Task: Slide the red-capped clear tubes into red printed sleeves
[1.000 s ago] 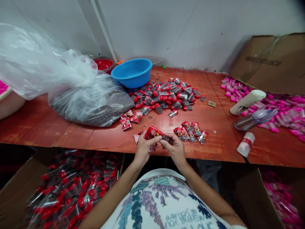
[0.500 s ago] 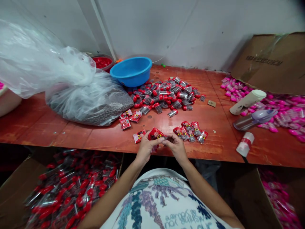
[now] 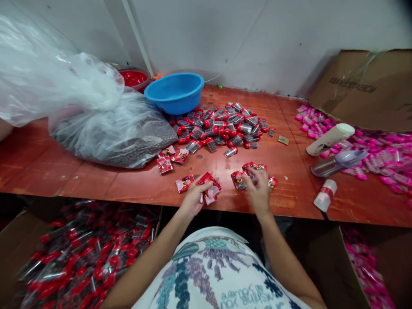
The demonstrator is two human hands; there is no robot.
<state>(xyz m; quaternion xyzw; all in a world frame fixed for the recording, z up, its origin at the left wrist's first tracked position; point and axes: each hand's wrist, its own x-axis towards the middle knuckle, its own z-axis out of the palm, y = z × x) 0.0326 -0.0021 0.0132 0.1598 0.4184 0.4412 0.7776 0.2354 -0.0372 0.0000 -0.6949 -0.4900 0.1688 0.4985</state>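
Note:
Small red printed packets [image 3: 206, 177] are pinched in my left hand [image 3: 192, 198], near the table's front edge. A pinkish-white side shows on the lower one. My right hand [image 3: 259, 193] is over a group of red packets [image 3: 238, 179] to the right, thumb and fingers apart, touching or just above them; its fingers hide part of the group. Beside my left hand lies a single red packet [image 3: 184, 183]. Farther left, a few more red packets [image 3: 165, 165] rest against the large clear plastic bag [image 3: 116, 137] of dark beads.
Behind my hands is a heap of red-capped clear bottles [image 3: 222, 124], with a blue basin [image 3: 175, 92] at its back left. On the right are a white roll [image 3: 330, 139], a scoop [image 3: 337, 163] and pink-capped bottles [image 3: 395, 154]. An open carton [image 3: 13, 249] of red-capped bottles stands below the table.
My right hand has let go of the packet that both hands held and moved right onto the packet group. My left hand keeps its packets. The view has shifted slightly.

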